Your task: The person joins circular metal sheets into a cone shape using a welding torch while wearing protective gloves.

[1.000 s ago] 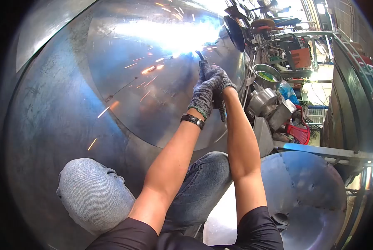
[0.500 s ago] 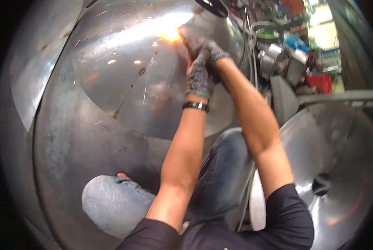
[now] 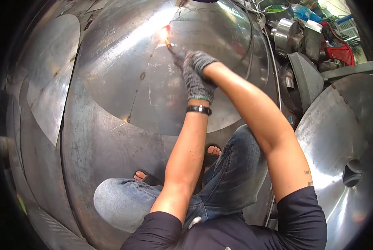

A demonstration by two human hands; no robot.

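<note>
Has the left hand (image 3: 197, 83), gloved in grey knit, wrapped around a welding torch (image 3: 175, 54), with the right hand (image 3: 202, 61), gloved alike, pressed against it; cannot tell how far to call the right fingers closed. Holds the torch over the upper part of a big, shiny metal disc (image 3: 165, 96), with a small orange-red glow at the tip. Can see, at the upper right, a round metal pot (image 3: 277, 17) with something bright green inside, too small to name. Just beside it, can make out a blue plastic bag (image 3: 306, 13), without being able to tell the contents. Nearer, can find a silver cylindrical vessel (image 3: 287, 36), insides hidden, and to the right of that a red basket (image 3: 340, 53) with openwork walls, contents unclear. Lower down, can see another metal disc (image 3: 326, 118) with a dark round opening (image 3: 352, 173).
</note>
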